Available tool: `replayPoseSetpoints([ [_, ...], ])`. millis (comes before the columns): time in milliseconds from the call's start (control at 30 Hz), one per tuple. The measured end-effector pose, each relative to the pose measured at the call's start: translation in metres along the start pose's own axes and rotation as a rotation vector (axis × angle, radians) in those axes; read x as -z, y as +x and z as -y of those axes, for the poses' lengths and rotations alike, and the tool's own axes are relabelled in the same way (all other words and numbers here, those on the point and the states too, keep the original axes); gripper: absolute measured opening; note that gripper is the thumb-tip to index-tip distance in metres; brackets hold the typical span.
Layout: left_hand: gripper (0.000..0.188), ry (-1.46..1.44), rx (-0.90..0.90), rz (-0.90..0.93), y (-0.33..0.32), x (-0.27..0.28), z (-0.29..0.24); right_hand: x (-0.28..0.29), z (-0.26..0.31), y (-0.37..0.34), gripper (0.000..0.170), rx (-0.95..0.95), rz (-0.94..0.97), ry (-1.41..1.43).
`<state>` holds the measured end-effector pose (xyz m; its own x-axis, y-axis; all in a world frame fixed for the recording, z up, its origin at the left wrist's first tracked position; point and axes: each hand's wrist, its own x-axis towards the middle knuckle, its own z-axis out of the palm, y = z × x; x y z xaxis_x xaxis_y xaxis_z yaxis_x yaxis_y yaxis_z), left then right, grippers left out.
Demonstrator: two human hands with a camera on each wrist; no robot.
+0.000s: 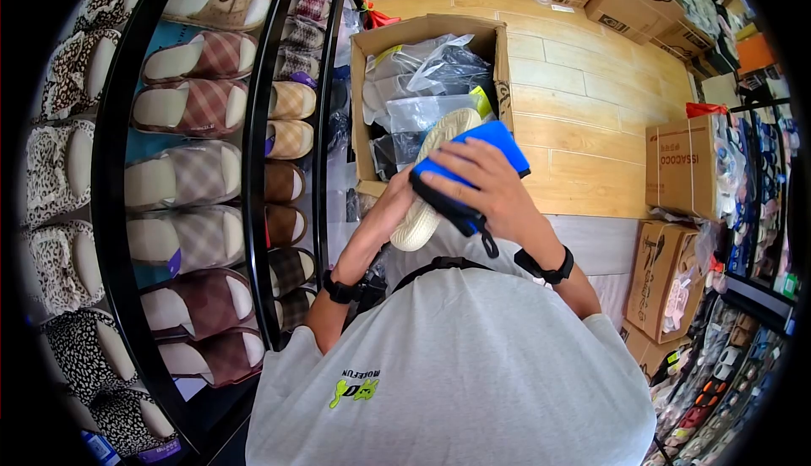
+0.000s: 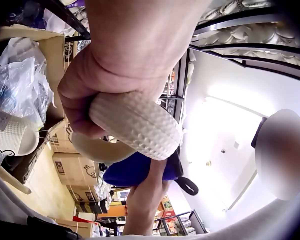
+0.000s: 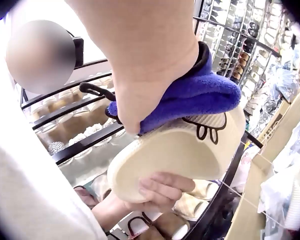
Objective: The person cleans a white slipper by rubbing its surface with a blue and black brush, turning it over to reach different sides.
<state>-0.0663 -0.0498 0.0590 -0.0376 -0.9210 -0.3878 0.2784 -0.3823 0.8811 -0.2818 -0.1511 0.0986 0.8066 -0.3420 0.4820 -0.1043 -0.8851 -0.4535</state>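
Note:
A cream slipper [image 1: 416, 223] with a textured sole [image 2: 140, 125] is gripped by my left hand [image 1: 394, 204], whose fingers curl round its edge. In the right wrist view, the left fingers [image 3: 162, 190] lie on its inner side, and a dark line drawing marks the strap [image 3: 210, 125]. My right hand [image 1: 486, 187] holds a folded blue cloth [image 1: 504, 143] with black edging and a loop, pressed against the slipper's upper. The cloth [image 3: 195, 100] covers part of the strap.
Beyond the hands stands an open cardboard box [image 1: 500, 60] with plastic-wrapped items. Racks of slippers [image 1: 190, 170] line the left side. More cartons [image 1: 680, 166] stand at the right and along the back of the wooden floor [image 1: 583, 128].

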Motion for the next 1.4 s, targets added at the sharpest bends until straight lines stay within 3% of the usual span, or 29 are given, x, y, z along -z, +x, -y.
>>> replayPoseSetpoints([
  [67, 0.045, -0.098, -0.018, 0.066, 0.005, 0.006, 0.012, 0.000, 0.006, -0.002, 0.068, 0.054, 0.063, 0.018],
  [167, 0.047, -0.003, -0.055, 0.035, 0.006, 0.009, 0.021, 0.004, -0.006, -0.005, 0.069, 0.017, 0.049, 0.006],
  [267, 0.052, 0.034, 0.102, 0.050, 0.006, 0.004, 0.009, 0.004, -0.012, -0.008, 0.064, -0.153, -0.057, -0.029],
  [400, 0.049, -0.003, 0.114, 0.014, 0.005, -0.001, 0.012, 0.003, -0.004, -0.008, 0.065, -0.137, -0.051, -0.030],
  [467, 0.045, -0.115, 0.012, 0.053, 0.006, 0.001, 0.017, 0.001, 0.003, -0.006, 0.069, -0.050, -0.013, 0.020],
  [533, 0.044, -0.105, -0.011, -0.090, -0.006, -0.013, 0.009, 0.001, 0.014, -0.006, 0.068, -0.012, 0.043, 0.107],
  [600, 0.044, -0.127, -0.067, 0.007, 0.006, -0.004, 0.020, 0.002, 0.007, -0.008, 0.068, -0.007, 0.087, 0.089],
  [800, 0.041, 0.027, 0.144, -0.020, 0.005, -0.004, 0.008, 0.008, -0.006, -0.003, 0.065, -0.185, -0.036, -0.047],
  [933, 0.041, -0.032, -0.009, -0.069, 0.002, 0.001, 0.025, 0.001, 0.012, 0.002, 0.071, -0.035, 0.058, 0.046],
  [1000, 0.042, -0.044, -0.105, 0.059, 0.007, 0.005, 0.021, -0.005, 0.022, 0.000, 0.073, 0.047, 0.083, 0.161],
  [1033, 0.043, -0.106, 0.027, -0.095, -0.003, -0.001, 0.023, -0.003, 0.025, -0.001, 0.076, 0.079, 0.165, 0.116],
  [1067, 0.043, -0.106, 0.028, -0.096, -0.002, 0.002, 0.027, -0.003, 0.021, -0.001, 0.076, 0.078, 0.165, 0.118],
  [1133, 0.043, -0.072, -0.092, 0.038, 0.004, 0.010, 0.038, -0.002, 0.006, 0.000, 0.075, 0.081, 0.105, 0.207],
  [1267, 0.045, -0.005, 0.109, -0.003, 0.008, 0.000, 0.013, 0.000, -0.016, -0.004, 0.065, -0.153, -0.036, 0.008],
  [1333, 0.045, -0.025, 0.121, -0.037, 0.008, -0.002, 0.013, -0.004, -0.016, -0.005, 0.065, -0.175, -0.034, -0.026],
  [1400, 0.044, 0.008, 0.024, 0.017, 0.012, 0.009, 0.029, -0.009, -0.007, -0.004, 0.065, -0.131, -0.054, -0.031],
])
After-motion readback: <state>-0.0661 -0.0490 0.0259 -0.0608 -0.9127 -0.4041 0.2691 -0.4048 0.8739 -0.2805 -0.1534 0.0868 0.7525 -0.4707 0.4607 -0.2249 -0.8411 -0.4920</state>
